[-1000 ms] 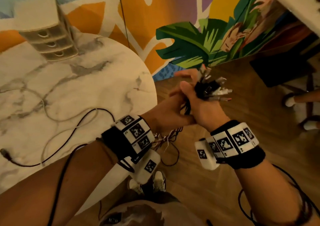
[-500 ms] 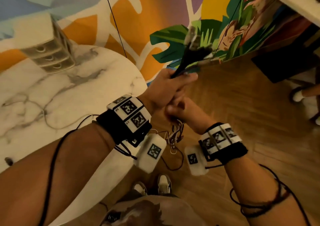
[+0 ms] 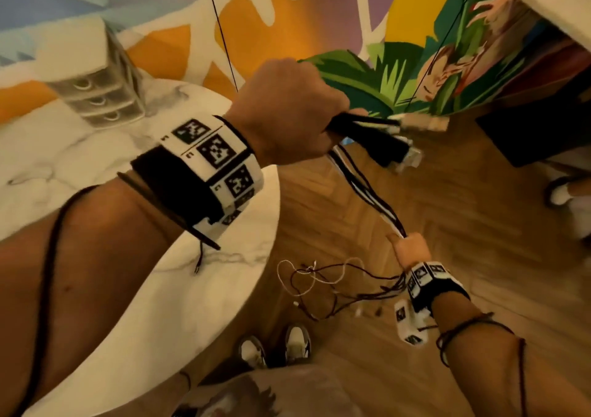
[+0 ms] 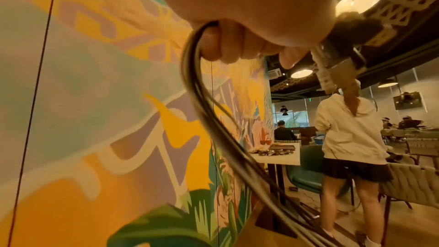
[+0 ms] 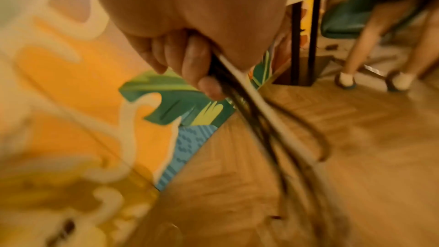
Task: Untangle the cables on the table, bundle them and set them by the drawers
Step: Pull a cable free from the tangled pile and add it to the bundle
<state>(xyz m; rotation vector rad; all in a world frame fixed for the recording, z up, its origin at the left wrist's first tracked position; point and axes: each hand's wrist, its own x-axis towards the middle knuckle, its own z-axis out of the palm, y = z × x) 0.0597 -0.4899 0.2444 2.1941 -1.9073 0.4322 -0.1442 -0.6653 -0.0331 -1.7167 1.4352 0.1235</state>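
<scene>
A wood floor (image 3: pixel 335 211) beside a marble counter (image 3: pixel 80 160) is the setting, under a painted wall. The cables (image 3: pixel 364 189) are held off the counter, well to the right of the drawers (image 3: pixel 96 96). A second ago both hands were clasped together around the plug ends; now the cables have been drawn out into a taut run. The plug ends (image 3: pixel 383 138) are clenched in the raised left hand (image 3: pixel 287 112), and the strands are gripped lower down by the right hand (image 3: pixel 409 247). Below it, loose ends (image 3: pixel 319 282) are seen hanging in loops. The lengths are judged to be straightened for bundling; nothing has yet been set by the drawers.
</scene>
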